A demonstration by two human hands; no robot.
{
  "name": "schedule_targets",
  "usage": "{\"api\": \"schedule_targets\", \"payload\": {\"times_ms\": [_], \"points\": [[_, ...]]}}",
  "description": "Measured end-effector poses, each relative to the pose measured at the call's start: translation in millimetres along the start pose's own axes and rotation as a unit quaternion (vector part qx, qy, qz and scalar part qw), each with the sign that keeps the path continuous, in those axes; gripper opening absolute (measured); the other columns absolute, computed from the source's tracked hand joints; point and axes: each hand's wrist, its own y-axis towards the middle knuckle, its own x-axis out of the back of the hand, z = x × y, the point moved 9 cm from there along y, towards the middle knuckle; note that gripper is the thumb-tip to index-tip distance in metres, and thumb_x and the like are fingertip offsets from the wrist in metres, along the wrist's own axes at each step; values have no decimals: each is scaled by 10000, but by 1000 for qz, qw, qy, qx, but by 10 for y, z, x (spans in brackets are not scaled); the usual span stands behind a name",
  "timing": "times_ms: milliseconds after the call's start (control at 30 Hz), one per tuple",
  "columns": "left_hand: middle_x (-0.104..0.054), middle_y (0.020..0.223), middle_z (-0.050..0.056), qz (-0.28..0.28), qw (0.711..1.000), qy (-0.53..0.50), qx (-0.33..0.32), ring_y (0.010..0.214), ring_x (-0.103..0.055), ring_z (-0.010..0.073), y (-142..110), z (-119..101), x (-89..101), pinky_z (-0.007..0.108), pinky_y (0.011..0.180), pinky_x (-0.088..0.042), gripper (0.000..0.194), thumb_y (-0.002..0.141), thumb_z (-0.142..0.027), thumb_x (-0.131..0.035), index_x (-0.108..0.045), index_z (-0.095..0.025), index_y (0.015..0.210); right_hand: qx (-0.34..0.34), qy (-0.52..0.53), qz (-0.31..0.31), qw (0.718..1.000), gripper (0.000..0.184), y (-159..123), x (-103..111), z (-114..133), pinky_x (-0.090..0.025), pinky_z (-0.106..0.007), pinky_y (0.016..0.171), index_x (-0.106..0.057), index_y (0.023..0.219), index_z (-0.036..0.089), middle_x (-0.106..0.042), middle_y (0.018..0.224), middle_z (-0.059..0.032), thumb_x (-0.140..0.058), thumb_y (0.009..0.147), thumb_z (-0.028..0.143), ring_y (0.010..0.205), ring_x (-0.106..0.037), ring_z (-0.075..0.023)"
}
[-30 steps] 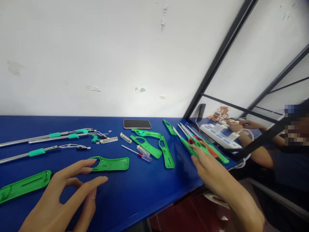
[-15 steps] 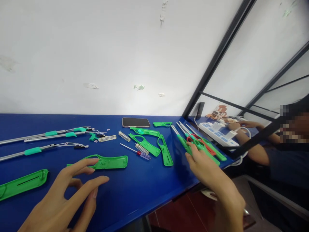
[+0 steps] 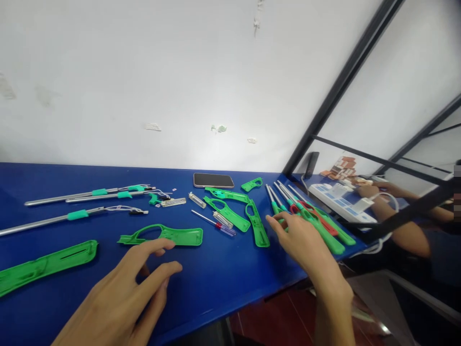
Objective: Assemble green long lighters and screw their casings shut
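Note:
My left hand (image 3: 133,283) hovers above the front of the table, fingers apart and holding nothing. Just beyond its fingertips lies a green lighter casing half (image 3: 185,236) with a trigger loop. Another green casing half (image 3: 50,264) rests to its left. My right hand (image 3: 297,238) is at the left side of a row of long-nosed gas lighters (image 3: 320,228), green and red, partly covering them. Its fingers look spread; contact with a lighter cannot be made out. Between the hands lie several casing pieces (image 3: 257,226), a screwdriver (image 3: 219,226) and a clear fuel tank (image 3: 197,200).
Metal lighter tubes with wires (image 3: 54,223) lie at the left. A phone (image 3: 213,180) sits near the wall. Beyond the black frame (image 3: 338,86) are a white power strip (image 3: 342,204) and another person's arms (image 3: 406,221). The table's front edge (image 3: 230,307) runs below.
The view has swung left, so things appear further right. My right hand has shifted left on the lighter row, its fingers looser. One small green casing piece at the back has turned.

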Motion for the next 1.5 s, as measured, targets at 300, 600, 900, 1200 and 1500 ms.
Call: {"api": "schedule_targets", "payload": {"times_ms": [300,600,900,1200,1500], "points": [[-662,1286,54,-3,1000,-13,-12,1208,-661,197,107,-48,94,296,981,-573,249,1041,-143,-521,-691,-275,1168,4,3,27,1000,292,-8,-176,230,-496,-375,718,-698,1049,221,-816,929,-100,-544,1104,463,890,-800,-331],[-637,1344,56,25,999,6,-31,1281,-626,218,-16,15,-47,326,1028,-569,283,1049,-166,-511,-678,-290,1242,-22,-54,36,998,342,884,119,412,-616,-478,973,-690,1313,185,-708,1329,-109,-695,1062,416,1128,-720,-258],[-697,1260,31,-7,998,-25,-55,1219,-666,173,14,-2,-6,240,1009,-566,290,1023,-142,-530,-685,-291,1219,-77,-58,140,985,380,1875,-194,425,-628,-480,961,-663,1370,184,-682,1379,-117,-714,1052,386,1147,-714,-270],[-711,1239,23,-6,998,-36,-52,1183,-688,166,9,-14,-34,223,994,-568,288,1024,-151,-532,-701,-284,1216,-37,-35,114,992,403,1814,-190,462,-623,-489,973,-659,1378,170,-676,1387,-128,-726,1044,385,1163,-710,-280],[-723,1201,25,-2,998,-39,-42,1120,-699,167,35,-67,3,236,948,-572,306,1017,-106,-503,-709,-272,1170,133,102,36,985,293,1096,364,711,-609,-374,803,-674,1234,169,-725,1064,-45,-623,1099,424,870,-708,-190]]}}
